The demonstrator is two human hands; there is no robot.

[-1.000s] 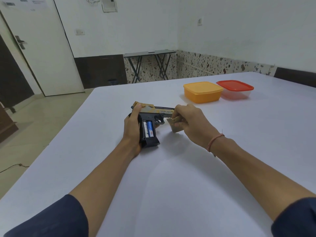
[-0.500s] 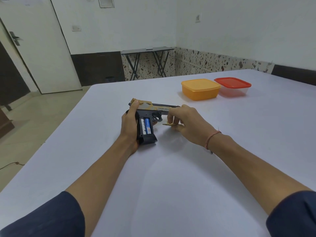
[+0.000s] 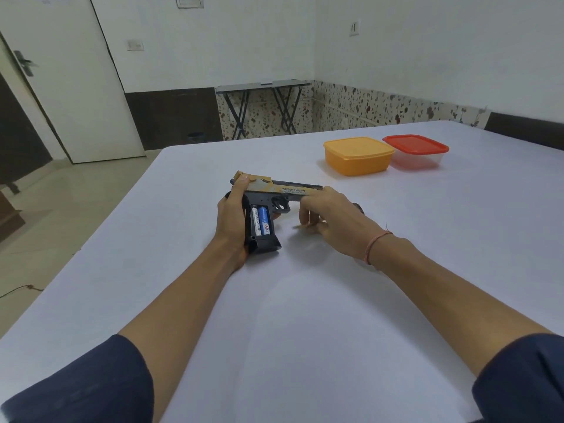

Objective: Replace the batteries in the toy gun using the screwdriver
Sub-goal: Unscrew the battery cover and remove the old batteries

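Batteries (image 3: 261,221), one white and one blue, sit side by side in the open grip compartment of the black-and-gold plastic toy gun (image 3: 283,190). The gun lies on its side on the white tabletop (image 3: 305,315). The left hand (image 3: 230,215) grips the back of the gun's handle. Just right of the trigger, the right hand (image 3: 335,218) pinches a thin tan plastic piece (image 3: 300,226), blurred, low over the tabletop. Farther back stand an orange lidded plastic container (image 3: 357,157) and a clear one with a red lid (image 3: 418,152), touching.
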